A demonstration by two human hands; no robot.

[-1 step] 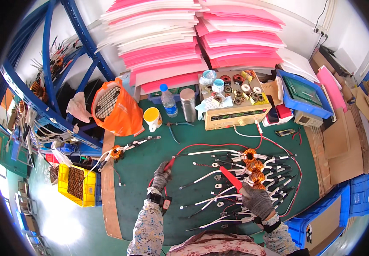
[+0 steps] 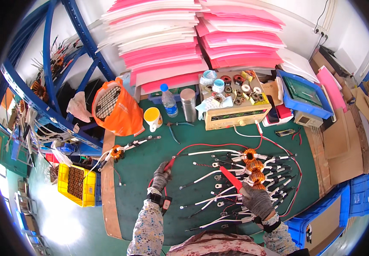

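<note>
My left hand [image 2: 161,178], in a grey glove, closes round a red test probe [image 2: 170,164] with a red wire. Its tip is at the lug end of a long white lead [image 2: 205,152]; whether they touch is too small to tell. A second red test probe [image 2: 231,178] is gripped in my gloved right hand [image 2: 258,201], pointing up and left toward lug ends near the middle of the row. Copper-wound toroid coils [image 2: 256,165] stand in a row just beyond that hand, with white and black lugged leads spreading to both sides. My right hand hides some of the leads.
A meter box [image 2: 235,119] bearing small coils stands at the back, wired to the red and white cables. Nearby are a steel flask [image 2: 188,106], a water bottle [image 2: 169,102], a yellow mug [image 2: 152,117] and pliers [image 2: 174,133]. Another coil [image 2: 116,152] lies at the left edge.
</note>
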